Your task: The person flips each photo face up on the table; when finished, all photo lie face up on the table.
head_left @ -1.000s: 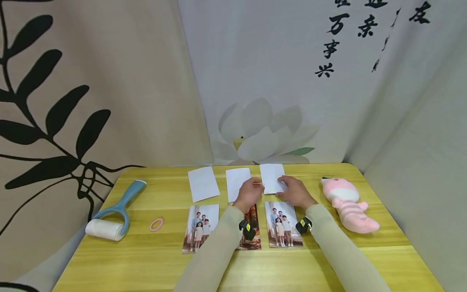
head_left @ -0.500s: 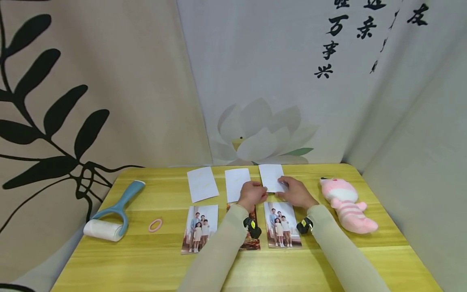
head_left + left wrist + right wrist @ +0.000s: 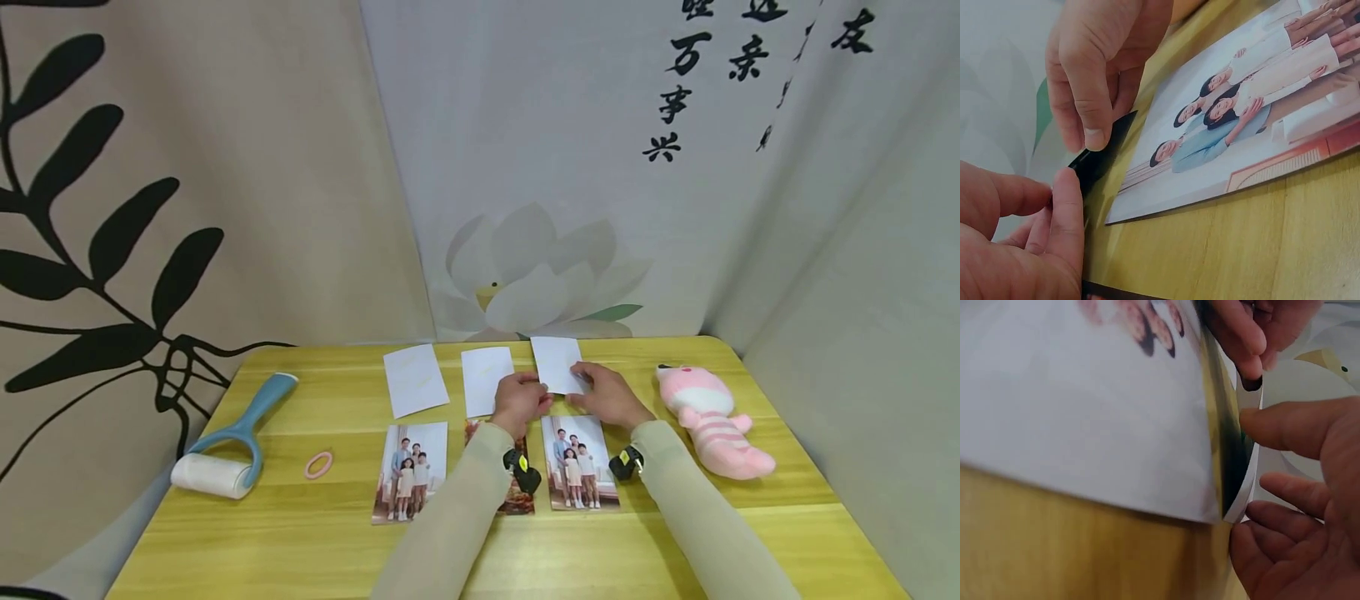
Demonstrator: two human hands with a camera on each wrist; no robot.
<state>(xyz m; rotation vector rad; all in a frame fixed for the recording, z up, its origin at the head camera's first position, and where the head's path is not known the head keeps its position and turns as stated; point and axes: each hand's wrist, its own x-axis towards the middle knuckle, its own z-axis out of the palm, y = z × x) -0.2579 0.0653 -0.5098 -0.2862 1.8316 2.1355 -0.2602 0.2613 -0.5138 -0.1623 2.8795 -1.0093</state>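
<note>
At the back of the table, a white-backed photo card (image 3: pixel 557 363) lies between my two hands, its printed side facing down. My left hand (image 3: pixel 519 402) pinches its near left corner between thumb and fingers. My right hand (image 3: pixel 609 393) has its thumb and fingers at the card's near right edge. In the left wrist view the raised near edge shows a dark underside (image 3: pixel 1107 153). The right wrist view has that edge bent up as a thin white strip between the hands. Just in front lies a family photo (image 3: pixel 580 462), face up.
Two more white cards (image 3: pixel 416 381) lie at the back left. Another family photo (image 3: pixel 409 471) and a partly covered autumn-coloured photo (image 3: pixel 521 497) lie in front. A blue-handled lint roller (image 3: pixel 243 429) and pink ring (image 3: pixel 318 465) are left; a pink plush toy (image 3: pixel 716 421) is right.
My left hand has shifted slightly right and nearer along the card's front edge, and that edge now sits slightly higher in view. The right hand has stayed almost in place.
</note>
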